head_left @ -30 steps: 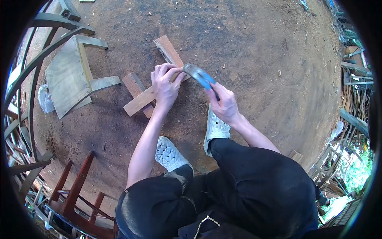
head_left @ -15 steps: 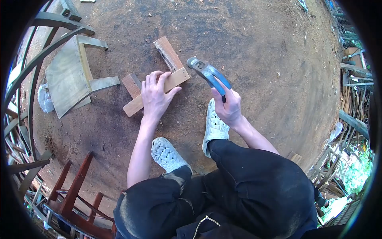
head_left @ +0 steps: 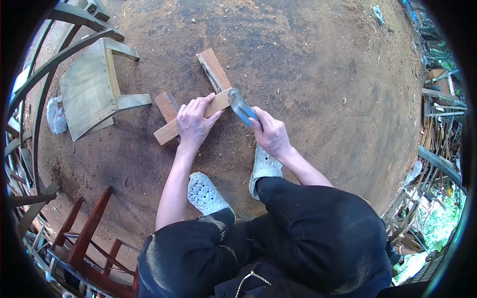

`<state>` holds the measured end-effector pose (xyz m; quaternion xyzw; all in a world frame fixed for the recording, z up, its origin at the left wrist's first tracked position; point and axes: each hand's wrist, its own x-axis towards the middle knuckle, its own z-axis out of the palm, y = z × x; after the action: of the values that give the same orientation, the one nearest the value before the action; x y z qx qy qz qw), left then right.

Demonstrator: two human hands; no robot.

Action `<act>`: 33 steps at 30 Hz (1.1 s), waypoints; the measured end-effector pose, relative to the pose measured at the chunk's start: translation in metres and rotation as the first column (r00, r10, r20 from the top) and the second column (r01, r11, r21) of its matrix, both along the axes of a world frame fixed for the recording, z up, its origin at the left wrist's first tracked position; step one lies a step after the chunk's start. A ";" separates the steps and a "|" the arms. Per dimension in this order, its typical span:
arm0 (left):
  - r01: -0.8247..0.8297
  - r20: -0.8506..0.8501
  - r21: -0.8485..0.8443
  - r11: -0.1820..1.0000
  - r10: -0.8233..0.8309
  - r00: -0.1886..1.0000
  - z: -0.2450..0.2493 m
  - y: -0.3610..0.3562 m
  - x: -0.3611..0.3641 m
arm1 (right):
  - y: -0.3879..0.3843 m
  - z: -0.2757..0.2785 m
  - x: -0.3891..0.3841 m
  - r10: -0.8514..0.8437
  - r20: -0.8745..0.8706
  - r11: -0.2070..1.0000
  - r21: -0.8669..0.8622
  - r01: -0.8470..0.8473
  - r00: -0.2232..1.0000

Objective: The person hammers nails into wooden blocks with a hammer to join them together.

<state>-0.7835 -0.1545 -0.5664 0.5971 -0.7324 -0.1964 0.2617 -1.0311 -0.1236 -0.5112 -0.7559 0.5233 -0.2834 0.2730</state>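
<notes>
The hammer (head_left: 242, 109) is swinging inward at 12 o'clock, its blurred head now overlapping the upper-right end of the pale wooden strip (head_left: 166, 134) instead of hanging apart from it; whether they are touching, I cannot tell. That seems to be putting the work at a striking stage. The right hand (head_left: 272, 135) is gripping the hammer's handle. The left hand (head_left: 193, 121) is pressing on the strip with spread fingers, apparently steadying it. The strip is lying at 11 o'clock, crossing the reddish block (head_left: 165, 108) at 10 o'clock and meeting the longer block (head_left: 215, 65) at its upper-right end.
</notes>
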 end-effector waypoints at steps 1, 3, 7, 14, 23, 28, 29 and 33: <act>0.002 -0.002 -0.001 1.000 -0.002 1.000 0.001 0.001 0.000 | -0.002 -0.005 -0.001 0.001 -0.029 0.999 0.032 0.000 1.000; 0.006 0.017 0.024 1.000 -0.007 1.000 0.001 0.001 0.000 | 0.003 0.005 -0.001 -0.054 0.063 0.998 -0.036 0.056 0.997; 0.017 0.036 0.021 1.000 -0.017 0.999 0.003 -0.001 0.001 | 0.016 0.012 -0.009 -0.099 0.211 0.984 -0.124 0.127 0.972; 0.015 0.020 0.046 0.999 -0.016 1.000 0.006 0.000 0.001 | 0.013 0.015 -0.020 0.049 0.148 0.984 -0.177 -0.022 0.988; 0.010 0.008 0.047 0.999 -0.010 1.000 0.005 0.002 0.001 | 0.011 0.005 -0.015 0.023 0.109 0.991 -0.134 -0.008 0.994; 0.012 0.002 0.014 1.000 -0.012 1.000 0.004 -0.003 0.000 | 0.001 -0.015 -0.002 -0.021 -0.109 0.998 0.054 0.027 0.994; 0.011 0.006 0.036 0.999 -0.012 1.000 0.005 -0.003 0.001 | 0.005 -0.015 -0.004 -0.025 -0.106 0.998 0.052 0.030 0.994; 0.009 0.024 0.068 0.998 -0.011 1.000 0.005 -0.003 0.002 | 0.006 -0.005 -0.010 -0.129 0.066 0.991 0.031 0.127 0.989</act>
<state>-0.7817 -0.1572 -0.5611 0.6045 -0.7313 -0.2153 0.2313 -1.0411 -0.1180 -0.5161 -0.7071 0.5649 -0.3187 0.2817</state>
